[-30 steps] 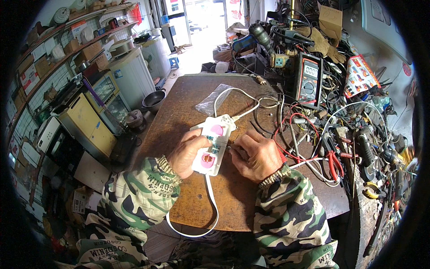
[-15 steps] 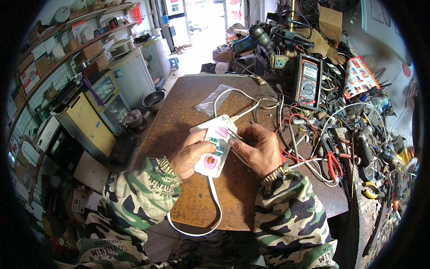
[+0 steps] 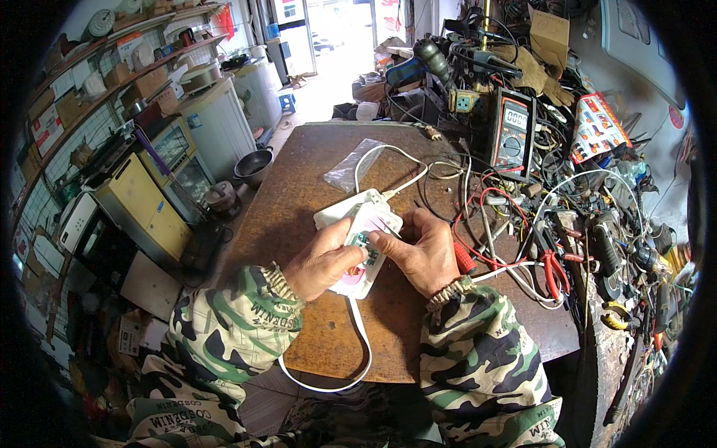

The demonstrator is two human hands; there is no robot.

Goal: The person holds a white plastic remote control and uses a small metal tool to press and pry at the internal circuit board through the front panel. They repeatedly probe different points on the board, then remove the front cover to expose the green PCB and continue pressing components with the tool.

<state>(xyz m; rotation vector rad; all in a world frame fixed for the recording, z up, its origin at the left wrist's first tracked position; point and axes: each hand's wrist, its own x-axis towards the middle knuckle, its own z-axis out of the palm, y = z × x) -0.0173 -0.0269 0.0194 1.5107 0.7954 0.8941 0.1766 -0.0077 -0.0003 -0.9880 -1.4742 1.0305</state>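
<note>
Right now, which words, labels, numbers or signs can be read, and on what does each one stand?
Without copying any wording:
Left camouflage sleeve: dark printed letters, partly readable.
Right camouflage sleeve: dark letters near the lower edge, partly readable.
Digital multimeter: screen digits readable; dial markings too small.
White socket strip: green marks, too small to tell whether they are print.
Red-and-white illustrated package: any print is too small.

Worn brn table (image 3: 299, 164) w/ clr plastic bag (image 3: 346, 176), wht cord (image 3: 401, 151) & red probe (image 3: 464, 258) on top.
</note>
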